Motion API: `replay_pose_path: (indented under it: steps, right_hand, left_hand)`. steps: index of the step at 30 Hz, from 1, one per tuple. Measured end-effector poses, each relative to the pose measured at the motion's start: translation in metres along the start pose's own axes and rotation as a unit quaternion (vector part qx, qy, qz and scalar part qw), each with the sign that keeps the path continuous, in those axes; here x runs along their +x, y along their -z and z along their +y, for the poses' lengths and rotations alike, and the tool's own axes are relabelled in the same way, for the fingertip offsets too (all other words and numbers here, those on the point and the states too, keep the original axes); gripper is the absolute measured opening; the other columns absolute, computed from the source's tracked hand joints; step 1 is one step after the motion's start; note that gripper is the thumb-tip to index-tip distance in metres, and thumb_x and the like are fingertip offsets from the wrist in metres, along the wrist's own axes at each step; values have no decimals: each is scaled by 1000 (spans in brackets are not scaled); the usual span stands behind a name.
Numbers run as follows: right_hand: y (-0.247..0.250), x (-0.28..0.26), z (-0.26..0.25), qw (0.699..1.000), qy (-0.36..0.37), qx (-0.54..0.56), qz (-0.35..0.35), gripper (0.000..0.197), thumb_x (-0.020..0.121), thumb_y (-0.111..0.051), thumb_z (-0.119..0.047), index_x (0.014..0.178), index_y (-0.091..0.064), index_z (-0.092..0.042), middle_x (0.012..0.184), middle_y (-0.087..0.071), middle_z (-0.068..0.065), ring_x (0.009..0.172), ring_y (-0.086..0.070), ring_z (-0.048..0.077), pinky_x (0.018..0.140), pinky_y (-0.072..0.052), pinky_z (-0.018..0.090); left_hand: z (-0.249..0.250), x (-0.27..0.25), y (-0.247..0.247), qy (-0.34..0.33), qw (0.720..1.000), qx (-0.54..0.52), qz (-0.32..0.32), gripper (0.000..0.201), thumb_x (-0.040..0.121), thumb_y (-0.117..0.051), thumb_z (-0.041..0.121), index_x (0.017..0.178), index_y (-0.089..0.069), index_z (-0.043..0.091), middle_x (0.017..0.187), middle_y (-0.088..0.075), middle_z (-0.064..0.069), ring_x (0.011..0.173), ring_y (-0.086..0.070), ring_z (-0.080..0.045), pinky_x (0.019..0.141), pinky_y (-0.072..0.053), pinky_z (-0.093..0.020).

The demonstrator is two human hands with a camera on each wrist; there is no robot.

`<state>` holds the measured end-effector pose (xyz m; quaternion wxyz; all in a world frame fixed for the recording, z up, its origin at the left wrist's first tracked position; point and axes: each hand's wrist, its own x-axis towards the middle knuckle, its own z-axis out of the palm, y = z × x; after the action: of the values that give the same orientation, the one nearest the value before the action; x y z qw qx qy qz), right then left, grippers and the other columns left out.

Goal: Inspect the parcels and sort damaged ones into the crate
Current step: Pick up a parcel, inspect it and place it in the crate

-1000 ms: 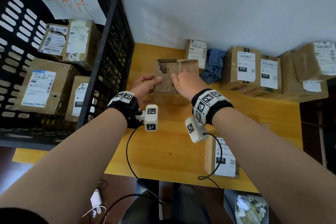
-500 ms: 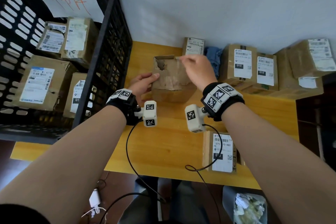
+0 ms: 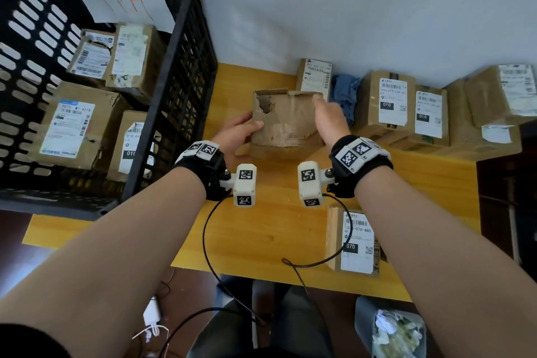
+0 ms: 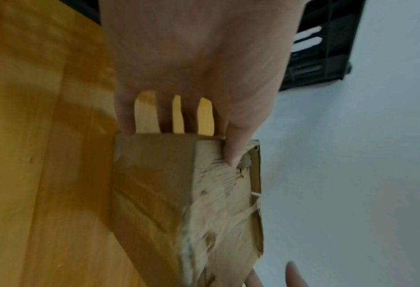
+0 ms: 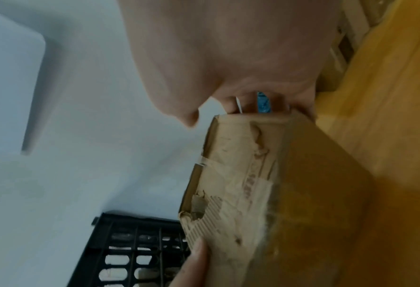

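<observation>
A torn brown cardboard parcel (image 3: 286,122) stands tilted at the middle of the yellow table (image 3: 261,235), its ripped, holed face toward me. My left hand (image 3: 232,136) grips its left side, thumb on the torn face (image 4: 233,155) and fingers behind. My right hand (image 3: 328,116) holds the right side, fingers wrapped behind the end, thumb (image 5: 189,116) just off the top corner. The wrist views show the parcel (image 4: 167,184) (image 5: 265,184) with peeled, ragged paper. A black slotted crate (image 3: 186,46) stands to the left and holds several labelled parcels (image 3: 69,128).
Labelled parcels (image 3: 392,102) line the wall at the right, with a blue cloth (image 3: 345,96) and a small parcel (image 3: 315,75) behind the held one. Another parcel (image 3: 356,241) lies near the front edge. Wrist cables trail over the table. A bin (image 3: 395,328) sits below.
My right hand has slid from the parcel's front face, over its top edge, to the right side. The parcel has turned, with its torn face more toward me. My left hand stayed at the left side.
</observation>
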<state>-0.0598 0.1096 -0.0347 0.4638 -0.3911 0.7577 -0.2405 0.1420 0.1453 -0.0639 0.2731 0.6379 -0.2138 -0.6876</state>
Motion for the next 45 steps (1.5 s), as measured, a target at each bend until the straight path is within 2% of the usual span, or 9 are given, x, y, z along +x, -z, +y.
replay_pose_path:
  steps: [4, 7, 10, 14, 19, 24, 31, 38, 45]
  right_hand:
    - [9, -5, 4, 998, 0, 42, 54, 62, 108, -29, -56, 131, -59, -7, 114, -64, 4, 100, -59, 22, 82, -40, 33]
    - [11, -11, 26, 999, -14, 24, 35, 43, 103, -46, -57, 92, -59, -17, 78, -54, -3, 72, -54, 18, 68, -40, 33]
    - [8, -17, 50, 995, -94, 13, -43, 25, 91, -70, -33, 110, -60, -19, 102, -67, 2, 92, -66, 21, 78, -57, 38]
    - [-3, -20, 67, 985, -141, 15, -103, 33, 93, -66, -6, 123, -58, -17, 117, -67, 9, 110, -64, 30, 86, -60, 45]
    - [-7, -34, 51, 984, 90, -150, -23, 33, 105, -54, -25, 135, -62, -16, 129, -59, 0, 116, -54, 17, 98, -42, 29]
    - [-26, -48, 30, 923, 157, -307, -173, 57, 112, -30, -45, 75, -56, -10, 71, -52, 10, 68, -54, 26, 60, -35, 36]
    - [-50, -24, 29, 852, 103, -471, -206, 62, 113, -20, -41, 123, -69, -3, 139, -58, 24, 143, -36, 40, 116, -34, 51]
    - [-63, -20, 41, 818, 108, -524, -210, 34, 110, -31, -34, 110, -62, -22, 99, -55, 3, 135, -35, 33, 109, -38, 55]
    - [-54, -21, 44, 841, 89, -479, -235, 59, 103, -13, -43, 134, -59, -24, 127, -66, 3, 136, -41, 30, 114, -31, 51]
  left_hand:
    - [1, -3, 0, -5, 999, -38, 23, 29, 101, -62, 34, 127, -65, 23, 123, -72, 1, 124, -62, -23, 101, -49, -57]
    - [-15, -7, 6, 25, 998, -37, 37, 47, 101, -54, 61, 117, -68, 19, 119, -74, -1, 115, -66, -20, 99, -53, -54]
    - [-37, -7, 14, 47, 999, -6, 22, 35, 98, -62, 56, 118, -68, 28, 121, -73, 3, 119, -63, -20, 107, -48, -55]
    - [-52, -7, 13, 63, 998, 22, 4, 25, 101, -65, 20, 124, -66, 30, 121, -72, -3, 115, -66, -28, 104, -51, -55]
    - [-61, -3, 9, 60, 997, 23, 34, 23, 95, -76, 17, 110, -67, 32, 116, -73, -2, 112, -68, -28, 104, -52, -56]
    - [-59, 2, 11, 64, 995, 58, 41, 24, 90, -83, 27, 105, -67, 33, 123, -72, -2, 117, -66, -29, 103, -51, -53]
    - [-55, 7, 13, 82, 992, 89, 31, 24, 88, -85, 30, 103, -67, 33, 117, -74, 0, 110, -68, -27, 99, -53, -48]
    - [-52, 10, 15, 93, 990, 102, 22, 26, 87, -86, 31, 105, -67, 32, 115, -75, -1, 107, -70, -26, 98, -52, -46]
    - [-52, 3, 11, 91, 991, 93, 31, 29, 88, -85, 29, 110, -66, 31, 113, -75, 1, 103, -72, -23, 73, -51, -35]
